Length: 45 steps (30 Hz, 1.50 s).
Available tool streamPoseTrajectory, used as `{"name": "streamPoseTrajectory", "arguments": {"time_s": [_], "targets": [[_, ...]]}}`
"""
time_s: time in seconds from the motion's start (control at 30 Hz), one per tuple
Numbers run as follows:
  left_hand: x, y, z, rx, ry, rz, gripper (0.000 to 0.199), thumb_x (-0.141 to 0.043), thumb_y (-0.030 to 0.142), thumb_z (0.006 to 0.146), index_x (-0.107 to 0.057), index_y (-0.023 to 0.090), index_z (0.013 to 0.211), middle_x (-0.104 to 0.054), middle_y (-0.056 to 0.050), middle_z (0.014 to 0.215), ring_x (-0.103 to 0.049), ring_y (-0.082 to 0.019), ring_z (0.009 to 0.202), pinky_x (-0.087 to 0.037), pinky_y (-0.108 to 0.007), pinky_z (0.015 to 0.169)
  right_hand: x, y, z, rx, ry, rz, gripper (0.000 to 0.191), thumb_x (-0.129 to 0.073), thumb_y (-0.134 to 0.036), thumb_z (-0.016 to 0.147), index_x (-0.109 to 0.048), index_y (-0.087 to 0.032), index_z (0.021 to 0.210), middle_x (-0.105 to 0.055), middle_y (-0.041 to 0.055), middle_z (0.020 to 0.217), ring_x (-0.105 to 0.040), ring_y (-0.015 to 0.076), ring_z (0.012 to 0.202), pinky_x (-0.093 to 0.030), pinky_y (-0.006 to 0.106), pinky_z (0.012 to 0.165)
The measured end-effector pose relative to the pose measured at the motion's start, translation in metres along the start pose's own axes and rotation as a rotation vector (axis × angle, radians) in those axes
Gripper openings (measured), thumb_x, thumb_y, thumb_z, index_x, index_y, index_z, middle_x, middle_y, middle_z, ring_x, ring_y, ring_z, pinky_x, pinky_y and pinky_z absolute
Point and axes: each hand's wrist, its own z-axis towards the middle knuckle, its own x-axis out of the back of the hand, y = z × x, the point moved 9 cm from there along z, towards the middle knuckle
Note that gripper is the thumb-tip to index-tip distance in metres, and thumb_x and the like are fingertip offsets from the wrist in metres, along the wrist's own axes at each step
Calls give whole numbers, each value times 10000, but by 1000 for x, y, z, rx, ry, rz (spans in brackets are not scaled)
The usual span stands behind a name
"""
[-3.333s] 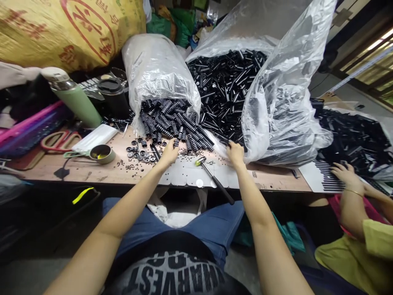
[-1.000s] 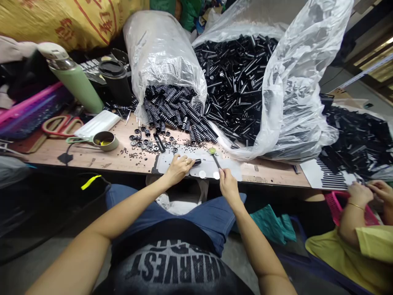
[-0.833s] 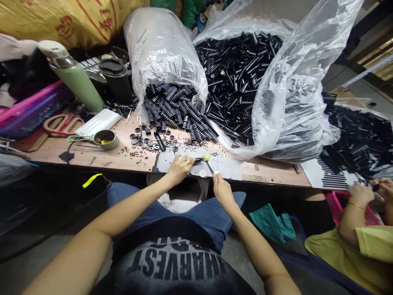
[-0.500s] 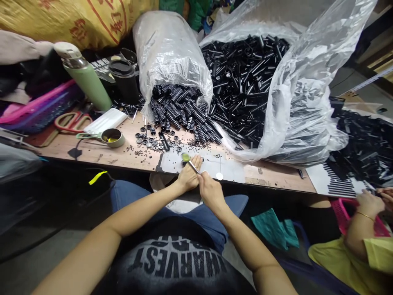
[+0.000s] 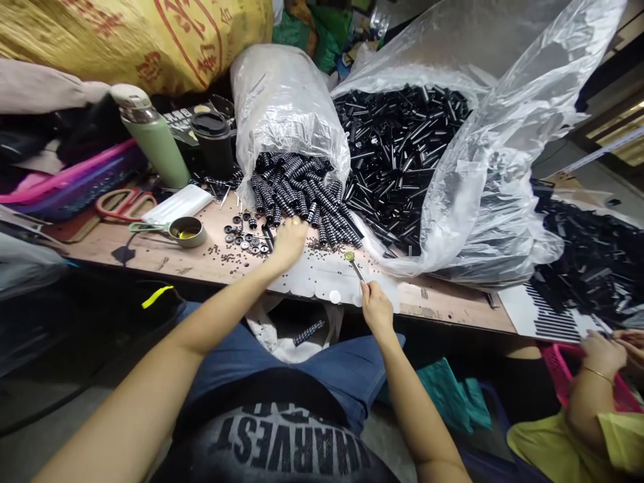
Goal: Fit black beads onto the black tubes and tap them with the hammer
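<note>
Along the rear of the bench (image 5: pixel 447 300), glossy black tubes (image 5: pixel 387 168) are held in a large clear bag (image 5: pixel 483 194), while checkered tubes (image 5: pixel 302 191) are spilled from a smaller bag (image 5: pixel 286 100) beside it. That pile's front is reached by the left hand (image 5: pixel 290 243), fingers curled; whether anything is gripped cannot be told. Near the front edge, a hammer (image 5: pixel 357 270) is gripped by the right hand (image 5: pixel 376 305).

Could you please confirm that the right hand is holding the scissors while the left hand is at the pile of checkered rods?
Not quite: the head view shows the right hand holding a hammer instead. The left hand is indeed at the pile of checkered rods.
</note>
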Motion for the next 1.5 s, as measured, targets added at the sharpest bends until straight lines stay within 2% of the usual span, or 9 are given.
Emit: {"name": "streamPoseTrajectory", "arguments": {"time_s": [0.23,0.47,0.63,0.83,0.93,1.03,1.17,1.33,1.5], "targets": [[-22,-47,72,-304,29,141,194,-485,81,817,-653,129,902,-448,-190,1360,-355,-343,1290,-302,-513,993,11,5,41,163,216,46,309,-365,-372,981,-578,-148,980,-594,112,992,-494,238,949,-364,316,800],[2,-18,46,-254,135,-175,248,-457,224,902,-581,124,1093,-610,-177,1082,-512,-293,1101,-368,-444,936,48,27,156,21,198,70,315,-324,-64,897,-607,-75,1035,-556,224,1161,-417,295,1108,-292,405,879],[17,3,4,-35,118,-774,326,-376,359,953,-526,134,1137,-629,-98,973,-592,-203,863,-450,-314,770,57,14,163,71,142,182,267,-433,-193,913,-626,-62,1043,-631,186,1050,-526,245,986,-368,365,845],[37,38,-16,-50,149,-948,241,-618,367,807,-644,168,938,-650,-70,935,-591,-203,905,-447,-301,815,35,-83,81,518,-594,774,419,-546,-465,857,-677,-135,1079,-695,49,936,-606,151,804,-478,270,731],[21,66,-23,-218,-210,-945,194,-696,349,714,-654,160,698,-617,-30,680,-570,-168,677,-429,-253,631,35,-107,47,656,-826,645,389,-574,-488,835,-718,-153,972,-696,26,849,-609,145,768,-484,267,731],[-5,65,-36,-74,-507,-1151,238,-705,364,689,-615,151,633,-519,22,504,-457,-98,455,-315,-208,452,53,-112,49,685,-564,606,385,-615,-473,819,-684,-173,1049,-684,51,958,-616,185,916,-482,325,853],[-26,44,-46,361,-436,-1512,300,-747,385,651,-566,157,726,-430,73,425,-340,-57,332,-221,-182,351,71,-112,38,665,-4,506,983,-832,-472,569,-388,-204,1403,-442,145,1378,-396,310,1292,-307,501,1090],[-20,49,-50,400,-325,-1753,419,-719,499,682,-569,151,860,-501,58,534,-402,-49,346,-264,-160,328,54,-115,16,640,124,458,1163,-829,-331,569,-134,-158,1486,-322,197,1444,-282,344,1367,-275,531,1118],[-10,49,-53,365,-286,-1861,514,-642,539,752,-585,160,1094,-486,71,530,-375,-48,311,-227,-158,302,62,-112,2,718,108,626,1203,-859,-426,550,-132,-170,1474,-309,195,1450,-288,333,1373,-303,514,1125]]}}
